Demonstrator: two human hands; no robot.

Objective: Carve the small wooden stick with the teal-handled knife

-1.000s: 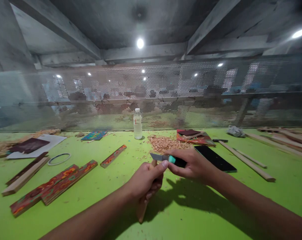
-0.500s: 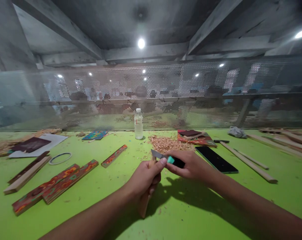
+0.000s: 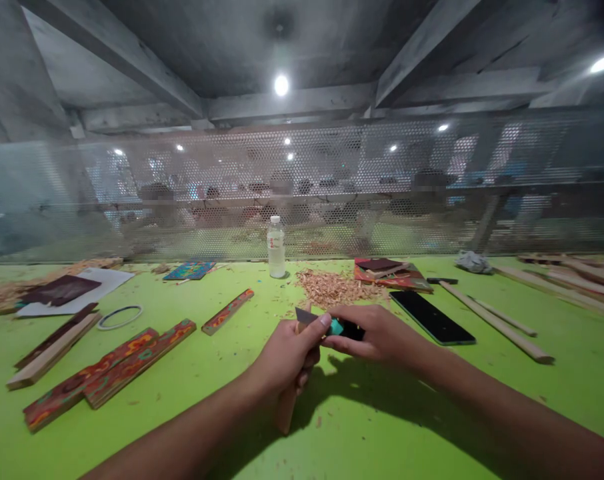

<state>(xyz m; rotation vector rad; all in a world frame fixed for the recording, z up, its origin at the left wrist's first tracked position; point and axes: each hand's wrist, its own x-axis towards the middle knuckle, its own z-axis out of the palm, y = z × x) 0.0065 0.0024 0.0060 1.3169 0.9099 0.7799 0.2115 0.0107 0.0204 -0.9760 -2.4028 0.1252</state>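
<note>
My left hand (image 3: 295, 353) is closed around a wooden stick (image 3: 285, 408), which stands tilted with its lower end near the green tabletop. In my right hand (image 3: 362, 330) is a utility knife (image 3: 337, 327) with a black and teal handle. Its blade (image 3: 305, 315) points left and lies across the upper part of the stick. My left thumb presses near the base of the blade. The stick's middle is hidden by my left fingers. Beyond my hands lies a heap of wood shavings (image 3: 332, 287).
A plastic bottle (image 3: 277, 250) stands at the back, before a perforated screen (image 3: 232, 220). Painted wooden strips (image 3: 142, 363) and a ring (image 3: 120, 317) lie left. To the right are a phone (image 3: 432, 318), a long wooden rod (image 3: 497, 323), sandpaper (image 3: 382, 265) and a crumpled cloth (image 3: 473, 262).
The knife blade has shifted a little left and down across the stick's upper end, with my right hand following slightly. My left hand keeps its hold on the stick.
</note>
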